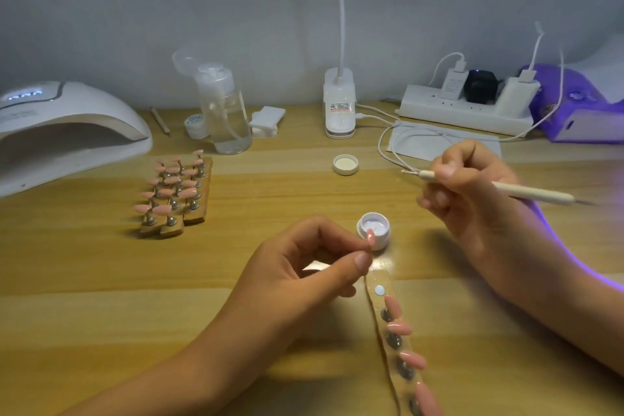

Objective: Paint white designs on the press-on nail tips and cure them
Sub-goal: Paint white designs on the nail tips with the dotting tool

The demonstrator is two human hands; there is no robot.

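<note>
Just this side of the open jar [373, 230], the left hand [304, 267] pinches one pink nail tip [370, 239] between thumb and forefinger, other fingers loosely curled. The tip overlaps the jar's near rim in view; touching or not, cannot tell.

Right of the jar and a little beyond it, the right hand [472, 192] is curled round a thin white brush [526, 193], fine end pointing left, off the table.

Handling, as a judgement:
- The tip is likely near weightless, thin stiff plastic, glossy and curved, so it is slippery and apt to flick away.
- Best held by its side edges or underside, fingers kept off the top face that takes the paint.
- Wet white gel would smear at a touch.

Near side of the jar: a wooden strip [377, 306] carrying more pink tips, with one bare spot at the end nearest the jar.
Left of the jar: three more loaded strips [175, 192].
Far left: a white curing lamp [67, 132].
Beyond the jar: its lid [345, 164], then a pump bottle [224, 111], a desk lamp base [340, 108] and a power strip [466, 111].
Far right: a purple lamp [574, 105], glowing.

The table [101, 297] is smooth pale wood. The room is dim, with a grey wall behind.
</note>
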